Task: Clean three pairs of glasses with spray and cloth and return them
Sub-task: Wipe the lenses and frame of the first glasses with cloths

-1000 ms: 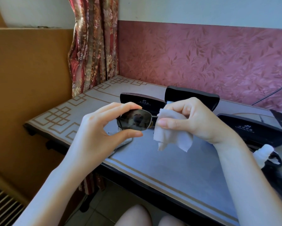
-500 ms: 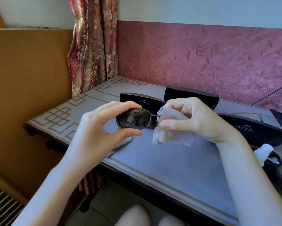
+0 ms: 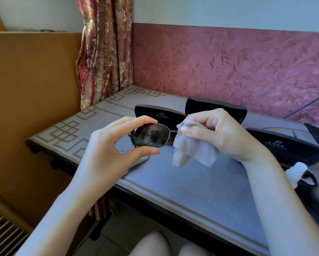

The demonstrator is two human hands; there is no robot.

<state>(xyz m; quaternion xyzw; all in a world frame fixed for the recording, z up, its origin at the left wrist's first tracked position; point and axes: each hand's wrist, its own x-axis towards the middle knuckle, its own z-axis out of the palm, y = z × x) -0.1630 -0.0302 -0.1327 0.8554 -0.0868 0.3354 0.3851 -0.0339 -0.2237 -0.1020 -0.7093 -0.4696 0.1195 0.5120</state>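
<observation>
My left hand [image 3: 107, 145] pinches a pair of dark-lensed sunglasses [image 3: 149, 135] by one lens rim, thumb below and forefinger above, held above the table. My right hand [image 3: 216, 132] pinches a pale grey cloth [image 3: 190, 152] around the other side of the sunglasses, and the loose end of the cloth hangs down. That second lens is hidden by the cloth and fingers. A white spray bottle [image 3: 295, 172] lies at the right, partly behind my right forearm.
Three black glasses cases stand open on the table [image 3: 173, 182]: one behind my left hand [image 3: 160, 113], one behind my right hand [image 3: 216, 106], one at the right [image 3: 284, 145]. Another cloth [image 3: 136, 163] lies under my left hand. A curtain [image 3: 105, 52] hangs at the back left.
My right hand has shifted the cloth slightly along the covered lens; the hanging end now spreads lower and wider. My left hand keeps the sunglasses almost still.
</observation>
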